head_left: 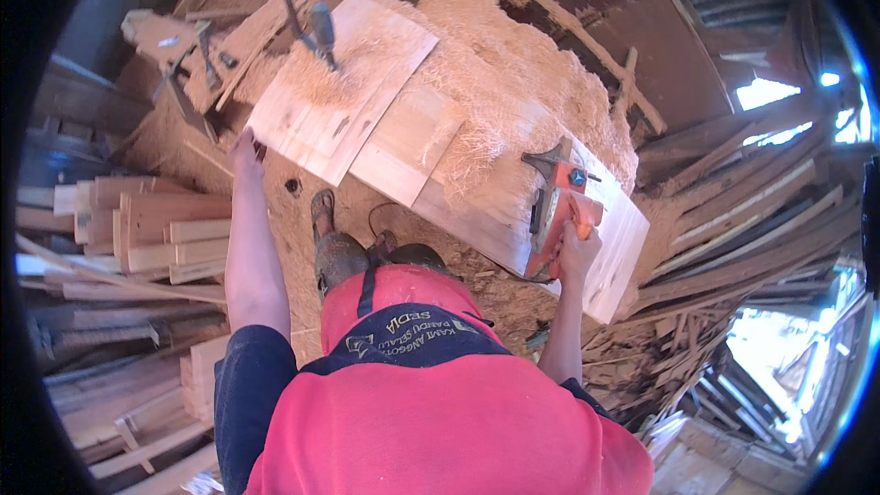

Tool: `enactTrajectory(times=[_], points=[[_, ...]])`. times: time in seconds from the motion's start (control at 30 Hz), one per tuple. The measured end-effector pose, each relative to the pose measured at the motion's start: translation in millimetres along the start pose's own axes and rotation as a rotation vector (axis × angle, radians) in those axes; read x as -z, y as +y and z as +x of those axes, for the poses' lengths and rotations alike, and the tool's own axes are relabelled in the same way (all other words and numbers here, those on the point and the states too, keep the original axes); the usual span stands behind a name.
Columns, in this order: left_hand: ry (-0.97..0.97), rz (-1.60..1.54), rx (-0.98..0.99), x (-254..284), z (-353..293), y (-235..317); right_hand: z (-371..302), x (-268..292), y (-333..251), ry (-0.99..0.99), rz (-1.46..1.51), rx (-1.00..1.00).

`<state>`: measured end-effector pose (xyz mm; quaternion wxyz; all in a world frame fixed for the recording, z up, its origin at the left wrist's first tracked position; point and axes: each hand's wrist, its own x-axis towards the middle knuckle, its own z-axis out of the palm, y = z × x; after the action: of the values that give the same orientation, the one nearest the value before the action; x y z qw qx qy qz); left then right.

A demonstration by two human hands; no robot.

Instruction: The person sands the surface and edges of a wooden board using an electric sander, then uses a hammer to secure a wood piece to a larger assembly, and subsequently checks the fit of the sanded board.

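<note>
My right hand [577,252] is wrapped round the rear handle of an orange electric planer [553,229], which rests on the right part of a pale wooden panel [495,220]. A dark piece juts from the planer's far left side. At the left, my left hand [247,151] grips the near-left corner of a pale wooden board [316,142]; some of its fingers are hard to make out. Shavings lie on this board around a hand tool with a blue-grey handle [323,26], and a second dark tool [296,16] stands beside it.
A large heap of wood shavings [522,55] covers the far side of the work surface. More dark tools [209,55] lie at the far left. Stacked planks [174,229] stand at my left; long boards [742,229] and wood scraps [660,348] crowd my right.
</note>
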<state>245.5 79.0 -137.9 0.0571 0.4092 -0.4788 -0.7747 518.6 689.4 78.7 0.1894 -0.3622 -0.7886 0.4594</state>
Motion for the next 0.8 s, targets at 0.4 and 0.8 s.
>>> enactTrajectory(times=[0.4, 0.8], points=[[0.052, 0.049, 0.223, 8, 1, 32, 5, 21, -33, -0.203, -0.204, 0.026], [-0.185, 0.221, -0.043, 27, -11, 55, -24, -103, -125, 0.019, 0.366, 0.355]])
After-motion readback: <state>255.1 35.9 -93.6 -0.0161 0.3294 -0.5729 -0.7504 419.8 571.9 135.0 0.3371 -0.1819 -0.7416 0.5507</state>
